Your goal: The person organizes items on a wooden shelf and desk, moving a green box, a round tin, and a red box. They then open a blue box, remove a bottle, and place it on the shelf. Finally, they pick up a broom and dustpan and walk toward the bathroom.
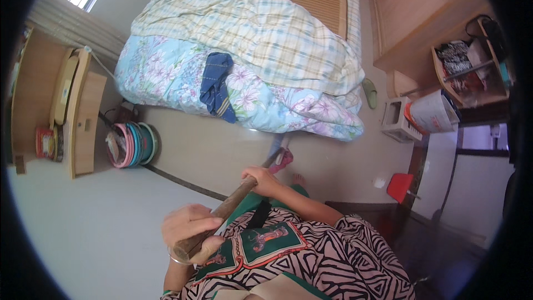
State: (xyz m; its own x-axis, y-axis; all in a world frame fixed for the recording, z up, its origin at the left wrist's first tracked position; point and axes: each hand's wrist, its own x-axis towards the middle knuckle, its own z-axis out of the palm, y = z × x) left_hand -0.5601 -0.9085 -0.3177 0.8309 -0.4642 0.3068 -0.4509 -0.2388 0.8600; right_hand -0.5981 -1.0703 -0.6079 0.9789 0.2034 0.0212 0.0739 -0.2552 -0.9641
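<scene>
My left hand grips the near, upper end of a wooden pole, thumb along its side. Farther down, my right hand is wrapped around the same pole. The pole slants away from me towards the tiled floor by the bed's edge. Its far end is blurred, and I cannot tell what is fixed to it. A pink item, possibly footwear, lies at that end. Bare toes show just nearer to me.
Ahead stands a bed with a floral quilt, a plaid cover and a dark blue cloth. Stacked basins and a wooden desk are left. Right are a green slipper, a plastic stool and a red dustpan-like object.
</scene>
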